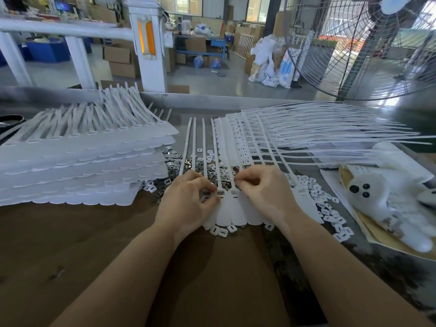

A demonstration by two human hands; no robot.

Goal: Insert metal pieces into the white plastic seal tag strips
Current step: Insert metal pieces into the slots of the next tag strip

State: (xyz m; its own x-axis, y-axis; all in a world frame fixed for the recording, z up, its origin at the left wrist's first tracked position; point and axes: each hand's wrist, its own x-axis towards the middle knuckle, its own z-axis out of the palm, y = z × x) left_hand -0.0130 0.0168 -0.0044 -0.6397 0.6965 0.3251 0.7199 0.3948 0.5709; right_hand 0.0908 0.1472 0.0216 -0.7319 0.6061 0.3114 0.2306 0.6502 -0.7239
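Seating metal pieces into the seal tag strip (232, 214) in front of you on the desk (70, 256).

Your left hand (186, 204) curls its fingers down on the strip's slotted heads, likely to pin it flat while you load. Your right hand (262, 187) pinches thumb and fingertips together just above the next slot; whether a piece is between them is too small to tell. Loose metal pieces (172, 159) lie heaped just beyond, within easy reach, between the stacked strips (82, 161) toward the left edge and the fanned strips (306, 135) to the right.

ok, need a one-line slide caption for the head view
Both hands, left hand and right hand, work at a white seal tag strip over loose metal pieces, stacked strips alongside.
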